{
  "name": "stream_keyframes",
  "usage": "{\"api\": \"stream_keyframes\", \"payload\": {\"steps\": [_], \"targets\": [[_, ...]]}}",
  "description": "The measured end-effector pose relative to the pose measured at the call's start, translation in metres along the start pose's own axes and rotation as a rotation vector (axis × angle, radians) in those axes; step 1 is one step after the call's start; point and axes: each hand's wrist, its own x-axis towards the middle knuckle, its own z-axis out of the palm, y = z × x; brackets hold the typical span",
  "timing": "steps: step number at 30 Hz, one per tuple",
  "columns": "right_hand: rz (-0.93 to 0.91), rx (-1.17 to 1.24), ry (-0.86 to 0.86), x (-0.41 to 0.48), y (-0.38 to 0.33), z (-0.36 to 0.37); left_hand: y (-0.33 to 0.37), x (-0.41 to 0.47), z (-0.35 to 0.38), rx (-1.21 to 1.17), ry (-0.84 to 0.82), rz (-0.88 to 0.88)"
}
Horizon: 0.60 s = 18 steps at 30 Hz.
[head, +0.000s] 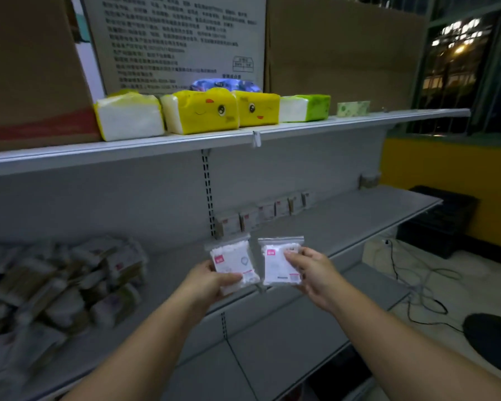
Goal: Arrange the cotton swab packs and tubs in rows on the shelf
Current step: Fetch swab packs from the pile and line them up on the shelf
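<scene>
My left hand pinches a clear zip pack of white cotton swabs by its lower edge. My right hand holds a second, similar swab pack with the thumb over its front. Both packs are upright, side by side, in front of the grey middle shelf. Along that shelf's back wall stands a row of several swab packs. A loose heap of swab packs lies on the shelf's left part, blurred.
The upper shelf carries yellow and green tissue packs in front of cardboard boxes. A small tub stands at the middle shelf's far right end. A lower shelf sits beneath. Cables lie on the floor at right.
</scene>
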Motion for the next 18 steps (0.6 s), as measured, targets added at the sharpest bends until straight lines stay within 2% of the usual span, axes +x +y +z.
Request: {"api": "stream_keyframes", "payload": {"steps": [6,11,15,18], "targets": [[-0.004,-0.06,0.073,0.038,0.005,-0.031,-0.021,0.043,0.037,-0.036,-0.052,-0.006],[-0.045,-0.343,0.157,0.086,-0.002,-0.064,-0.034,0.105,0.059,-0.114,-0.018,-0.03],[-0.112,-0.539,0.259,0.125,-0.005,-0.096,-0.038,0.146,0.074,0.006,0.074,0.078],[-0.118,-0.605,0.36,0.156,0.005,-0.11,-0.044,0.173,0.082,0.149,0.203,0.135]]}}
